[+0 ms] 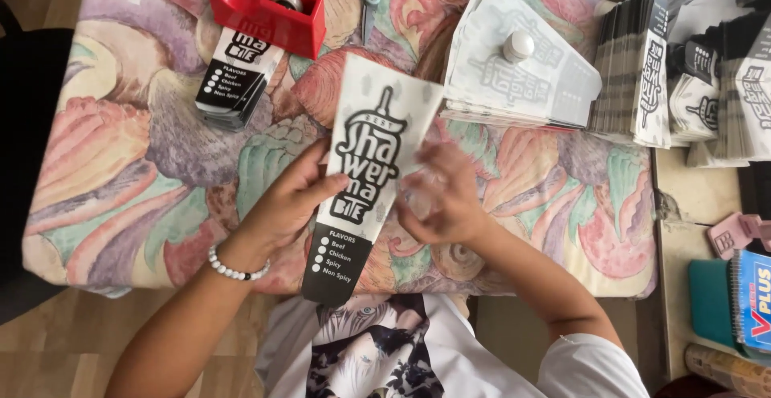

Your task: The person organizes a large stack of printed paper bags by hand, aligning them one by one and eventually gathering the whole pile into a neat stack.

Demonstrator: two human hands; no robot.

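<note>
Both hands, left hand (293, 197) and right hand (442, 197), on paper sleeve (365, 173) edges (mid-table).

Soft even daylight, no hard shadows; right hand (440, 197) motion-blurred, rest sharp; slight wide-angle bend at edges

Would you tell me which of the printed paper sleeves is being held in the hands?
The sleeve at the table's front edge, between both hands; the others lie in stacks.
</note>
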